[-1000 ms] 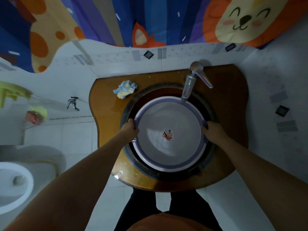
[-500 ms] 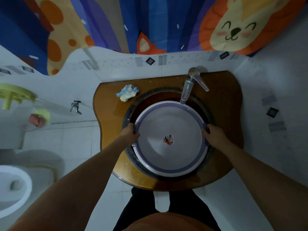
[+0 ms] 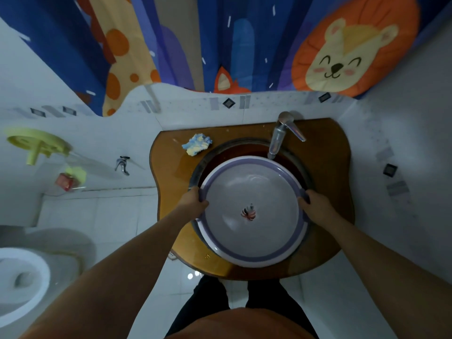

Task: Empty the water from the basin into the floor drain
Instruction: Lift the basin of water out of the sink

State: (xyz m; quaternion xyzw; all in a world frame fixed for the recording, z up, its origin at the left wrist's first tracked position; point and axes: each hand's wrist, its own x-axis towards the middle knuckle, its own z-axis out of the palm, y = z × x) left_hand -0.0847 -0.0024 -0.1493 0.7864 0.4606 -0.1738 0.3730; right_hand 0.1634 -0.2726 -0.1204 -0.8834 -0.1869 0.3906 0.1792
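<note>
A round white basin (image 3: 254,258) with a purple rim band holds water and has a small red and dark motif at its centre. It sits over the dark sink bowl (image 3: 247,149), its near edge out over the brown wooden counter (image 3: 325,167). My left hand (image 3: 194,200) grips the basin's left rim. My right hand (image 3: 315,204) grips the right rim. No floor drain shows in the view.
A chrome tap (image 3: 281,135) overhangs the basin's far edge. A blue-yellow cloth (image 3: 197,144) lies on the counter at back left. A toilet (image 3: 19,280) stands at lower left, a wall tap (image 3: 122,165) and a yellow shelf (image 3: 36,144) on the left wall, a cartoon curtain (image 3: 220,40) behind. White floor tiles (image 3: 117,223) lie left.
The basin has come toward me out of the sink bowl, its near edge now over the counter's front. Both hands keep their grip on the rim.
</note>
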